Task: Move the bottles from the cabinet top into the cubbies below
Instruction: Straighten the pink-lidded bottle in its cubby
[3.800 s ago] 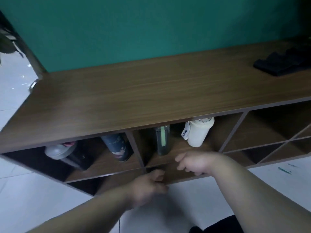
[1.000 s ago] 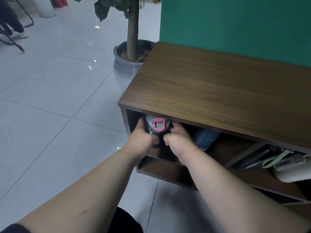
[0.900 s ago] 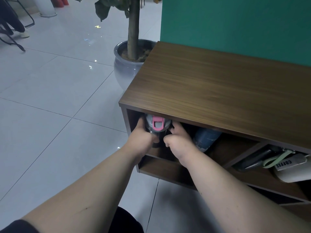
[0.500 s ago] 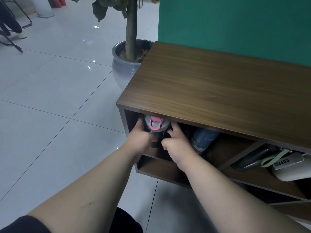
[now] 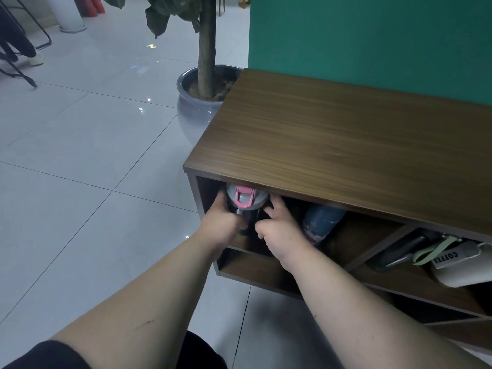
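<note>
A dark bottle with a grey lid and pink clasp stands upright in the leftmost upper cubby of the wooden cabinet. My left hand is wrapped around its left side. My right hand is at its right side, fingers partly spread and touching the bottle near the lid. A blue patterned bottle stands tilted in the same cubby to the right. In the adjoining cubby lie a dark bottle with a green strap and a white "COFFEE" cup.
A grey pot holding a tree stands on the tiled floor just left of the cabinet. The green wall runs behind the cabinet. A person's legs and chair legs show at the far upper left. The lower cubbies are dark.
Since 3.8 s ago my view and both hands shifted from the middle cubbies to the left end cubby. In the last second my right hand's fingers loosened from the bottle; the left kept its grip.
</note>
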Tool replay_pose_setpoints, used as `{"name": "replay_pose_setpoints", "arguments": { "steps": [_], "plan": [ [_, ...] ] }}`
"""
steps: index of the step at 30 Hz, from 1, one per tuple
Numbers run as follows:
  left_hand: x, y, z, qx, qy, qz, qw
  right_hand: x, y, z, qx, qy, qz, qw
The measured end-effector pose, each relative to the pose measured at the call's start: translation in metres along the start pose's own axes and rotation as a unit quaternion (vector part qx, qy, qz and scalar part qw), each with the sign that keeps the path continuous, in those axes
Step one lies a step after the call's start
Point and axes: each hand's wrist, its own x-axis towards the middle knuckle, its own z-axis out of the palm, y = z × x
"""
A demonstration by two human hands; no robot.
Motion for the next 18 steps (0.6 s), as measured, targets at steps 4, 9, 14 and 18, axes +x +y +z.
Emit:
{"name": "replay_pose_setpoints", "arguments": {
  "steps": [4, 9, 14, 18],
  "plan": [
    [0.0003, 0.001, -0.0004, 0.005, -0.001, 0.002, 1.0, -0.0002, -0.0009, -0.0001, 0.006, 0.0, 0.003, 1.0],
    [0.0005, 0.0005, -0.0006, 0.007, -0.002, 0.003, 1.0, -0.0013, -0.0022, -0.0007, 0.011, 0.005, 0.006, 1.0],
    [-0.0002, 0.0015, 0.0002, 0.006, 0.006, 0.006, 1.0, -0.0009, -0.0006, -0.0018, 0.006, 0.008, 0.013, 1.0],
    [-0.0007, 0.0003, 0.0007, 0.018, 0.007, 0.01, 1.0, 0.0006, 0.0009, -0.0033, -0.009, 0.02, 0.023, 1.0]
  ]
}}
